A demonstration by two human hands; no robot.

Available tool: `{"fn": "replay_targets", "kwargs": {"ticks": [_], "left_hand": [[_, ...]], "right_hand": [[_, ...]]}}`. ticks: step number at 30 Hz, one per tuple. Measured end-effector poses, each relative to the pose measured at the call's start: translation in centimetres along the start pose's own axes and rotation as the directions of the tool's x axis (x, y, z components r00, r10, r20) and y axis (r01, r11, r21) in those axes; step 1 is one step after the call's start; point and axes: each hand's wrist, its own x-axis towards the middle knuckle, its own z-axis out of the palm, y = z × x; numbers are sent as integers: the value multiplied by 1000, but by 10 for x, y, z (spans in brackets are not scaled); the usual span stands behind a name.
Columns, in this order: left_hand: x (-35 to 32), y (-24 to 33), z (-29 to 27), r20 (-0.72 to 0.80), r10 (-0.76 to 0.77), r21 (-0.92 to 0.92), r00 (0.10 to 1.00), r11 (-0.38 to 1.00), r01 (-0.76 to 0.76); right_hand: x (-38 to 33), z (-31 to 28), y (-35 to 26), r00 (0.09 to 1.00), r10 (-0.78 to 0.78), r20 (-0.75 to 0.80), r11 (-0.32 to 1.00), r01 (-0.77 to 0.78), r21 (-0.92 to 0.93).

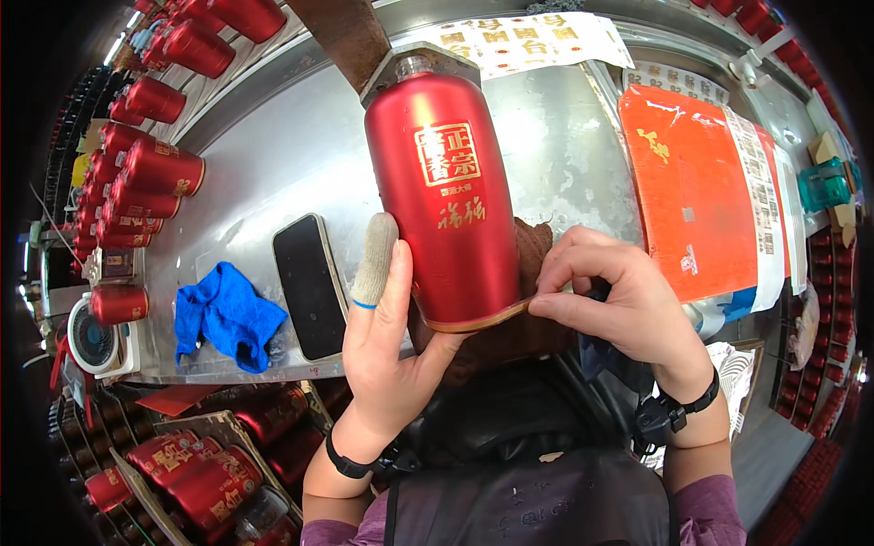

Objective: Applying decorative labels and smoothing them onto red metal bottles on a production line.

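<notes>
A glossy red bottle [451, 209] with gold printing lies tilted, its clear neck pointing away from me against a metal bracket [469, 68]. My left hand [391, 355] cups the near left side, with the thumb under the base and fingers along the wall. One of its fingers wears a knitted finger cot [374, 259] with a blue edge. Around the bottle's base runs a thin gold strip [455, 326]. My right hand [610, 296] pinches at the right end of this strip, thumb against forefinger. Behind those fingers shows a brown cloth [533, 247].
A black phone [311, 287] and a crumpled blue cloth [232, 314] lie left on the metal table [246, 173]. Several red bottles [164, 168] line the left side. An orange-red sheet [692, 196] lies right. A small fan [91, 332] stands far left.
</notes>
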Motion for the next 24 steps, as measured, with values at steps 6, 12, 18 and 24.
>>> {"fn": "replay_targets", "kwargs": {"ticks": [6, 12, 18, 24], "left_hand": [[0, 6, 2, -25, -80, -156, 996, 985, 75], [-15, 16, 4, 83, 343, 148, 936, 924, -352], [50, 98, 9, 130, 525, 262, 841, 800, -539], [66, 131, 1, 42, 251, 290, 967, 923, -252]], "right_hand": [[4, -4, -2, 999, 11, 30, 999, -12, 33], [9, -15, 14, 995, -96, 35, 995, 96, -10], [-7, -82, -18, 980, -181, 80, 983, 182, -9], [-27, -110, -48, 988, -135, 77, 987, 141, -74]]}}
